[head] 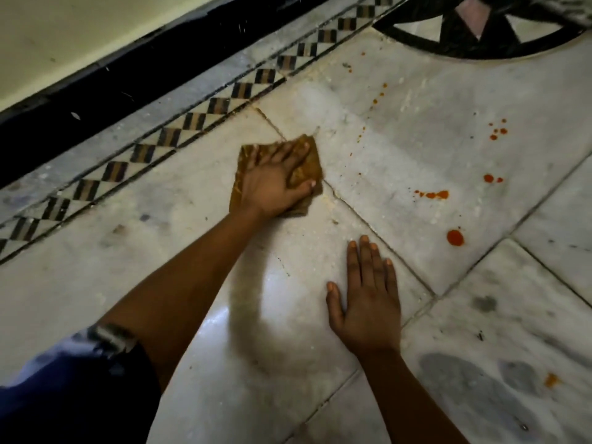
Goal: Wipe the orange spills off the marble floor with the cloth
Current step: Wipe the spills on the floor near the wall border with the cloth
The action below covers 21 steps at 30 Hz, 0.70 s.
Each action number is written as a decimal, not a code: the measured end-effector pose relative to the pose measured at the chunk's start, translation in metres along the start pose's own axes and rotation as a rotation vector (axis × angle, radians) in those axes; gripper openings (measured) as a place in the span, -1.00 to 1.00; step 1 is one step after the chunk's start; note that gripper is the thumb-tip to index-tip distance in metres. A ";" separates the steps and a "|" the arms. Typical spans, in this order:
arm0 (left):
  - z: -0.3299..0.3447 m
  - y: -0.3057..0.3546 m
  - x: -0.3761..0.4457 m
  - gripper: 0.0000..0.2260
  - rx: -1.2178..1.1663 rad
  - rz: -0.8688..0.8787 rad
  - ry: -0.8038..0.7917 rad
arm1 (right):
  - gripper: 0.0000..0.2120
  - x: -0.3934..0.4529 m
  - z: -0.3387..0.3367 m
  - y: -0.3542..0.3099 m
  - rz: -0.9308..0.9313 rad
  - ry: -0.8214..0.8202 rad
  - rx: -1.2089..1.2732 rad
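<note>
1. Right hand [368, 302]: nearest the person, laid flat on the marble floor [416, 100], fingers straight and together, holding nothing; it looks to serve as a prop. Risk: the slab around it has a wet-looking sheen, so a braced palm could slide if weight goes onto it.

2. Orange smear [551, 379]: low at the right, apart from the main scatter. Risk: easily missed, or knelt in and carried about.

3. Left hand [275, 181]: arm stretched forward, palm pressing the cloth, fingers spread over it and thumb curled at its right edge.

4. Cloth [278, 177]: brown-orange, folded to a rough square, lying on a joint between slabs, well left of the remaining stains. Risk: it appears already loaded with colour, so further passes may smear pigment rather than lift it, and push it into the joint.

5. Large orange drop [455, 237]: right of the cloth, untouched. Beyond it, a streak [434, 194], a pair of spots [491, 178], a cluster [498, 131] and faint specks toward the checkered border [179, 133]. Risk: the reach from this position looks long; an overstretched sweep could drag thick drops across clean marble.
</note>
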<state>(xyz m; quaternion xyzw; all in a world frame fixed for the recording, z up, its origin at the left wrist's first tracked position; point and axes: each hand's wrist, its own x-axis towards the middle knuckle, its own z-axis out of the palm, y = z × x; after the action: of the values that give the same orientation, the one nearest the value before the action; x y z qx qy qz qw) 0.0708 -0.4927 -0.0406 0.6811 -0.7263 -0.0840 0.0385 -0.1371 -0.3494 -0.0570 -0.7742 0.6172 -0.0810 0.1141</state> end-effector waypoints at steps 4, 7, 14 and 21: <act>0.004 0.013 -0.064 -0.43 -0.205 0.101 0.108 | -0.36 -0.002 -0.001 0.000 0.006 -0.022 0.014; 0.002 0.023 -0.098 -0.52 -0.356 0.104 0.169 | -0.35 -0.003 -0.008 0.000 -0.014 -0.046 0.079; -0.021 0.055 -0.109 -0.83 -0.965 -0.243 0.165 | -0.25 -0.014 -0.053 0.028 0.097 0.079 0.218; -0.036 0.139 -0.065 -0.82 -0.999 -0.131 0.250 | -0.20 -0.015 -0.079 0.107 0.220 0.145 0.063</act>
<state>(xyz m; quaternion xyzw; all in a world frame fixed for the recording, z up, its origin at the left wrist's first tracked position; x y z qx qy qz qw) -0.0552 -0.4221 0.0224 0.6284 -0.5433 -0.3406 0.4403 -0.2612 -0.3639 -0.0107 -0.6899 0.7023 -0.1431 0.1016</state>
